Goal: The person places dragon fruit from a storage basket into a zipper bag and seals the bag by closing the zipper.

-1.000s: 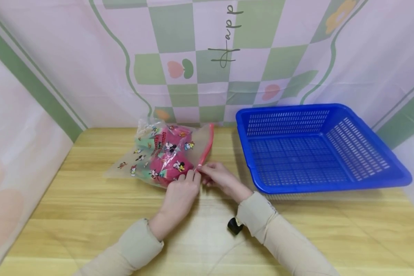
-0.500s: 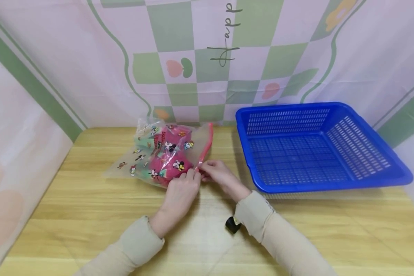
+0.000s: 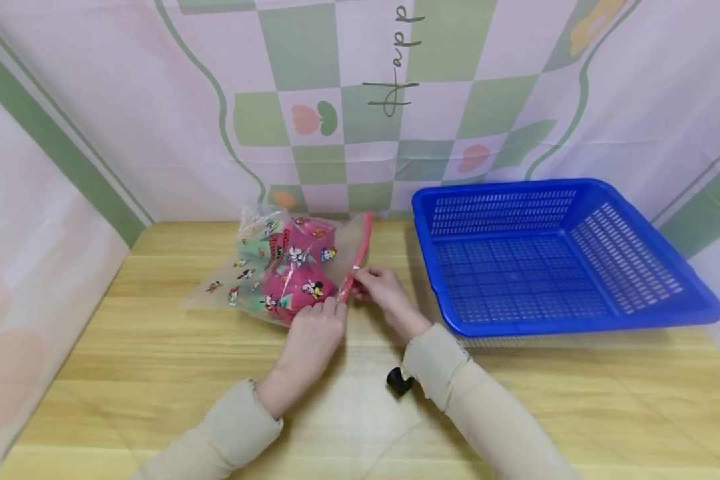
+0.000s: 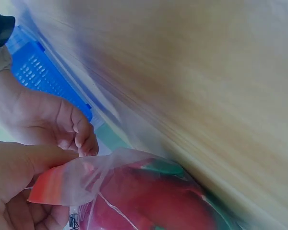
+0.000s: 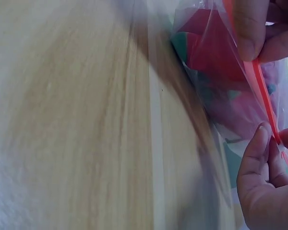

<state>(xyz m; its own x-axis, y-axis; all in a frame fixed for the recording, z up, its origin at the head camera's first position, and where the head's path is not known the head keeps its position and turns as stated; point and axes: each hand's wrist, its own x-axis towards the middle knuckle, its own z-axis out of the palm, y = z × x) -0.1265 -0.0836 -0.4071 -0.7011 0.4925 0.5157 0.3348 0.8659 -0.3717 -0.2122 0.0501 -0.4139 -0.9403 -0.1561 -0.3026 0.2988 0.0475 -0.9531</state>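
Observation:
In the head view, a clear zip bag (image 3: pixel 300 267) printed with cartoon figures lies on the table, with pink-red and green things inside whose kind I cannot make out. A red zip strip (image 3: pixel 365 237) runs along its right edge. My left hand (image 3: pixel 315 337) grips the bag's near corner, and the left wrist view shows the strip's orange-red end between its thumb and fingers. Farther up the strip, my right hand (image 3: pixel 387 293) pinches at a small white slider (image 3: pixel 355 268). The right wrist view has the right thumb and fingers (image 5: pixel 254 158) on both sides of the strip.
To the right stands a blue perforated plastic basket (image 3: pixel 516 280), close beside the right hand. The wooden table (image 3: pixel 156 373) ends against a patterned cloth (image 3: pixel 372 113) at the back. A small black device (image 3: pixel 399 382) sits at the right cuff.
My right hand has moved a short way up the red strip, away from the left hand, along with the white slider. The left hand keeps its hold on the near corner.

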